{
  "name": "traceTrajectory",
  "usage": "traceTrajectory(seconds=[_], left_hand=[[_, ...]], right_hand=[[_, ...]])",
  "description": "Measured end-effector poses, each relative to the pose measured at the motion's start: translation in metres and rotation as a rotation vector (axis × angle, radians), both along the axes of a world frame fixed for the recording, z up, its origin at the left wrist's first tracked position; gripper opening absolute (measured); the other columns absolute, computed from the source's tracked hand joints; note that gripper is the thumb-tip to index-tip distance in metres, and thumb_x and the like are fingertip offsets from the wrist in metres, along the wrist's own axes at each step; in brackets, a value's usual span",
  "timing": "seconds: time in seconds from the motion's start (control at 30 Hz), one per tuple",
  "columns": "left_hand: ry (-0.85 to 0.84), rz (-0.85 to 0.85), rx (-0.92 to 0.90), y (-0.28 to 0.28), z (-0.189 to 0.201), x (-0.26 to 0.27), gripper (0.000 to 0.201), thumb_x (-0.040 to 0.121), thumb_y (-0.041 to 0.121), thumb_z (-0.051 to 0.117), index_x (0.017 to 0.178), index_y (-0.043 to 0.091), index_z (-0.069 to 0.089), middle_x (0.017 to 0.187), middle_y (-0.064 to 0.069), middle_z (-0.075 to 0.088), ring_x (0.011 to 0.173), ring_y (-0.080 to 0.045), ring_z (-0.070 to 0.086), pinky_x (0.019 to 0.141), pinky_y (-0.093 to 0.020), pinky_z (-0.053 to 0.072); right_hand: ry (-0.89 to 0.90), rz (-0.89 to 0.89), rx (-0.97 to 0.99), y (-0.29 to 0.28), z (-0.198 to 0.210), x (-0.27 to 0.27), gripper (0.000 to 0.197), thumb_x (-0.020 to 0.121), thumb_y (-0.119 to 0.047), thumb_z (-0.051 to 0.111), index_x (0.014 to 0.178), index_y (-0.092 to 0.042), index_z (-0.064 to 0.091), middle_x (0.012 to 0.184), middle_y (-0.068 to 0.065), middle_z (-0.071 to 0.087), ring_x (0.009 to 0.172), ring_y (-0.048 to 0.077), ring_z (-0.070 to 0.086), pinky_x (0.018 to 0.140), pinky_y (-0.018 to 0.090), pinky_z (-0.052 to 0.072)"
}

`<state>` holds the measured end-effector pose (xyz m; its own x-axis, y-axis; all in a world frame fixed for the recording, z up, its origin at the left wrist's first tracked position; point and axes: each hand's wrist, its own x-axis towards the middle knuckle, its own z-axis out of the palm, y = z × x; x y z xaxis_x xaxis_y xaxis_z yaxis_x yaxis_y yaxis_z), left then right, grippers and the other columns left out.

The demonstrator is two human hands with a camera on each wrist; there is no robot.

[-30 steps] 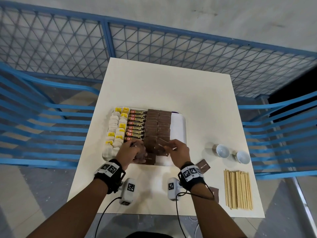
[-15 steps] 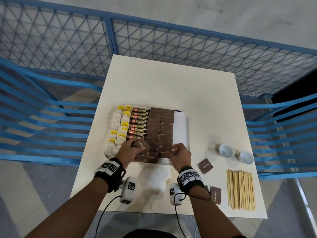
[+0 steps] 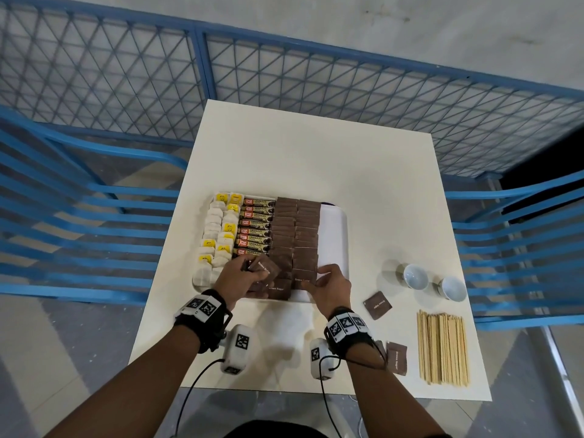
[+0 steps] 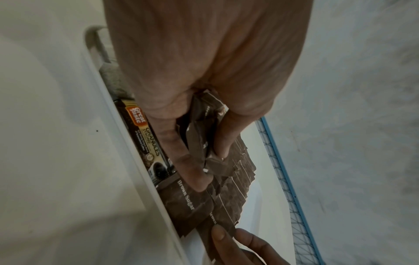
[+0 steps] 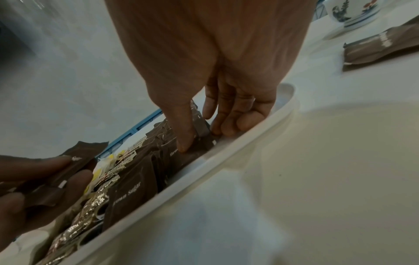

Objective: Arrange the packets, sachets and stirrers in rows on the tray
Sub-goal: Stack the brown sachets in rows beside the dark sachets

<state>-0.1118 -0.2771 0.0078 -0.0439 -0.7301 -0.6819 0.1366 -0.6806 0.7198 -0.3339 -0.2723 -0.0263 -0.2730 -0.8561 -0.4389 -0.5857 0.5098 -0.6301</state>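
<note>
On the tray (image 3: 343, 235), tea bags (image 3: 218, 229), coffee sticks (image 3: 256, 227) and sugar rows (image 3: 295, 235) look nearly done. My left hand (image 3: 235, 279) grips spare sachets (image 3: 264, 268); my right hand (image 3: 331, 287) pinches one (image 3: 303, 276) at the near edge. Two sachets (image 3: 377, 305) and the stirrers (image 3: 442, 349) wait at the desk's (image 3: 316, 159) right near corner.

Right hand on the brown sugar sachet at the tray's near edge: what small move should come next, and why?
Probably let the right hand release that sachet, already flat in its row, and take one from the bunch the left hand grips; the tray has bare space beside the row.

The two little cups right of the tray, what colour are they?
White cups, blue-and-red painted pattern outside; right wrist view shows it best.
</note>
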Motion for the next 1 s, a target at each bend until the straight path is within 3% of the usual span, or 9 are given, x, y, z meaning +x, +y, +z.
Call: traceTrajectory(seconds=[0.17,0.33,0.43,0.53,0.6,0.7,0.8,0.87,1.0], left_hand=[[-0.006,-0.016,-0.005,0.001,0.003,-0.001,0.032,0.088,-0.006,0.070,0.116,0.007,0.063,0.093,-0.017,0.074,0.077,-0.032,0.074,0.060,-0.043,0.063],[-0.072,-0.048,-0.027,0.002,0.009,-0.006,0.030,0.085,0.001,0.076,0.113,0.009,0.067,0.104,-0.016,0.073,0.095,-0.035,0.072,0.080,-0.061,0.059],[-0.051,-0.042,0.016,0.003,0.017,-0.009,0.023,0.091,0.018,0.075,0.111,0.010,0.068,0.108,-0.017,0.072,0.098,-0.037,0.072,0.071,-0.058,0.061],[-0.107,-0.004,0.038,0.001,0.019,-0.009,0.021,0.093,0.030,0.072,0.101,0.011,0.071,0.106,-0.020,0.071,0.092,-0.037,0.072,0.065,-0.055,0.062],[-0.190,0.013,-0.018,0.001,0.015,-0.007,0.016,0.092,0.033,0.073,0.091,0.017,0.075,0.103,-0.021,0.072,0.095,-0.040,0.071,0.072,-0.060,0.061],[-0.236,-0.022,-0.073,0.002,0.006,-0.006,0.016,0.090,0.039,0.075,0.089,0.024,0.076,0.095,-0.009,0.076,0.095,-0.034,0.073,0.078,-0.062,0.059],[-0.197,-0.029,-0.042,0.003,0.016,-0.008,0.015,0.095,0.031,0.070,0.098,0.016,0.075,0.098,-0.013,0.074,0.091,-0.033,0.073,0.066,-0.060,0.061],[-0.142,-0.029,-0.014,0.003,0.016,-0.007,0.011,0.098,0.017,0.065,0.103,0.010,0.072,0.095,-0.014,0.075,0.089,-0.033,0.073,0.066,-0.056,0.062],[-0.065,-0.048,0.032,0.003,0.011,-0.002,0.025,0.094,-0.008,0.054,0.112,0.005,0.065,0.093,-0.018,0.072,0.083,-0.036,0.073,0.068,-0.049,0.063]], right_hand=[[0.025,-0.013,-0.127,0.001,0.010,0.002,0.037,0.079,-0.036,0.080,0.105,-0.021,0.058,0.081,-0.001,0.065,0.080,0.014,0.062,0.072,0.026,0.045],[-0.141,0.233,-0.127,-0.011,0.022,0.030,0.025,0.085,-0.040,0.076,0.103,-0.025,0.069,0.093,-0.011,0.071,0.086,0.004,0.066,0.077,0.019,0.053],[-0.127,0.370,-0.095,-0.018,0.028,0.039,0.014,0.085,-0.030,0.076,0.096,-0.023,0.073,0.089,-0.010,0.071,0.083,0.005,0.066,0.080,0.022,0.054],[-0.137,0.355,-0.133,-0.020,0.029,0.040,0.008,0.085,-0.022,0.076,0.093,-0.024,0.074,0.086,-0.013,0.070,0.081,0.000,0.064,0.078,0.018,0.052],[-0.163,0.322,-0.154,-0.019,0.030,0.041,0.009,0.086,-0.024,0.075,0.094,-0.024,0.072,0.087,-0.016,0.069,0.081,-0.005,0.062,0.074,0.011,0.047],[-0.143,0.356,-0.106,-0.017,0.030,0.043,0.016,0.084,-0.032,0.077,0.096,-0.022,0.070,0.089,-0.012,0.070,0.082,0.003,0.064,0.071,0.013,0.047],[-0.106,0.317,-0.117,-0.019,0.028,0.033,0.014,0.083,-0.030,0.078,0.094,-0.024,0.071,0.089,-0.010,0.071,0.084,0.009,0.066,0.076,0.022,0.052],[-0.117,0.197,-0.152,-0.020,0.025,0.016,0.012,0.083,-0.027,0.077,0.093,-0.025,0.071,0.089,-0.007,0.072,0.083,0.012,0.066,0.078,0.026,0.053],[-0.029,0.122,-0.122,-0.005,0.016,-0.013,0.013,0.081,-0.024,0.080,0.084,-0.019,0.068,0.078,-0.001,0.070,0.068,0.012,0.060,0.060,0.005,0.039]])
